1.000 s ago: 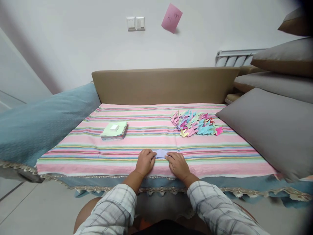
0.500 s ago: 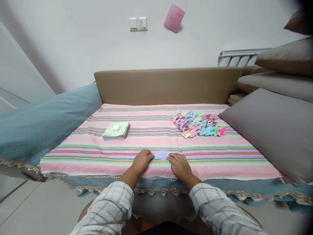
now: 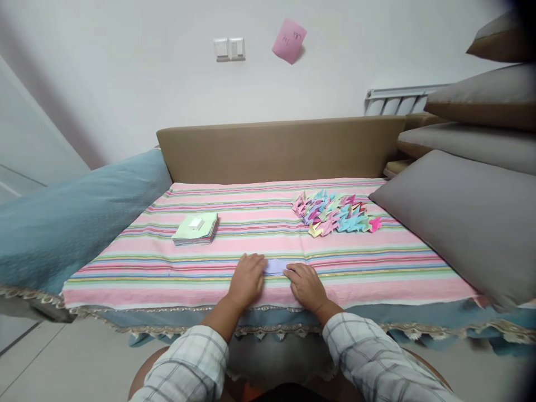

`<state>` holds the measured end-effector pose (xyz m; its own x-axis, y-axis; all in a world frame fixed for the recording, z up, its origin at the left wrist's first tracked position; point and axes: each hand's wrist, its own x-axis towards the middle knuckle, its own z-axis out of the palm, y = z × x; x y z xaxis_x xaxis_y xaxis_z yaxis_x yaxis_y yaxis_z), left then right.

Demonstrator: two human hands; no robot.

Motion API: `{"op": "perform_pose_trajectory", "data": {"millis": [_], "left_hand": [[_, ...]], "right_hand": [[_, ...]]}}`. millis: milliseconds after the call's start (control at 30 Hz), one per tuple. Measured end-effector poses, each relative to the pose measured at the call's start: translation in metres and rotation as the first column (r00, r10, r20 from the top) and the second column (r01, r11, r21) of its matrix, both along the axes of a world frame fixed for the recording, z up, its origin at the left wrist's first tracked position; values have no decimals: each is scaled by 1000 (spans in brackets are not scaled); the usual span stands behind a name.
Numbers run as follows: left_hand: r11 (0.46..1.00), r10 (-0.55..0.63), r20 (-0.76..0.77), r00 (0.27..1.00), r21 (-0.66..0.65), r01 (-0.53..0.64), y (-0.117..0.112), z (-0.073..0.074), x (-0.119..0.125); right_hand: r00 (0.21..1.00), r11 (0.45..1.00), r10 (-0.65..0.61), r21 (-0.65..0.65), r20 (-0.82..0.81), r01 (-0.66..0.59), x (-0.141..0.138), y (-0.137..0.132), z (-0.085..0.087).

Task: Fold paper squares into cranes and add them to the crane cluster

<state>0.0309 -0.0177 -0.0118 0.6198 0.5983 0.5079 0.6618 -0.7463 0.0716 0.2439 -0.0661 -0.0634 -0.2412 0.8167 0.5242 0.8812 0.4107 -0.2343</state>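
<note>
A small lavender paper (image 3: 277, 266), partly folded, lies near the front edge of the striped cloth (image 3: 360, 262). My left hand (image 3: 248, 279) rests on its left end with fingers laid flat over it. My right hand (image 3: 307, 285) presses the paper's right end, fingers curled down onto it. Part of the sheet is hidden beneath both hands. A stack of square papers (image 3: 196, 229) with a pale green top sheet and a small white piece on it sits to the back left. A heap of several folded paper cranes (image 3: 334, 213) in pastel colours lies to the back right.
Grey cushions (image 3: 464, 218) crowd the right side and a blue cushion (image 3: 71, 218) lines the left. A tan backrest (image 3: 276, 148) stands behind the cloth. A pink note (image 3: 288, 40) and light switches (image 3: 229, 49) are on the wall.
My left hand has slid a little forward and flattened over the paper's left end. My right hand has stayed on the right end. The view has shifted slightly.
</note>
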Motion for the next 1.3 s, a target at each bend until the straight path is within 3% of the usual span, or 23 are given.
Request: {"op": "perform_pose_trajectory", "data": {"millis": [100, 267, 567, 767, 1033, 1300], "left_hand": [[989, -145, -182, 973, -31, 142, -9, -10, 26], [987, -89, -228, 970, -149, 56, -8, -29, 33], [983, -2, -87, 996, -183, -14, -3, -31, 11], [988, -35, 26, 999, -151, 38, 7, -37, -3], [977, -18, 143, 990, -206, 48, 7, -39, -3], [965, 25, 170, 985, -262, 21, 5, -36, -2]], "right_hand": [[1000, 999, -4, -31, 4, 5, 0, -1, 2], [1000, 999, -12, -39, 13, 12, 0, -1, 1], [1000, 1000, -6, -1, -6, 6, 1, 0, -2], [999, 999, 20, 45, 28, -22, -1, 3, -1], [988, 991, 113, -89, 104, -104, -3, 15, 28], [959, 978, 81, -209, 273, -23, -10, 27, 49]]}}
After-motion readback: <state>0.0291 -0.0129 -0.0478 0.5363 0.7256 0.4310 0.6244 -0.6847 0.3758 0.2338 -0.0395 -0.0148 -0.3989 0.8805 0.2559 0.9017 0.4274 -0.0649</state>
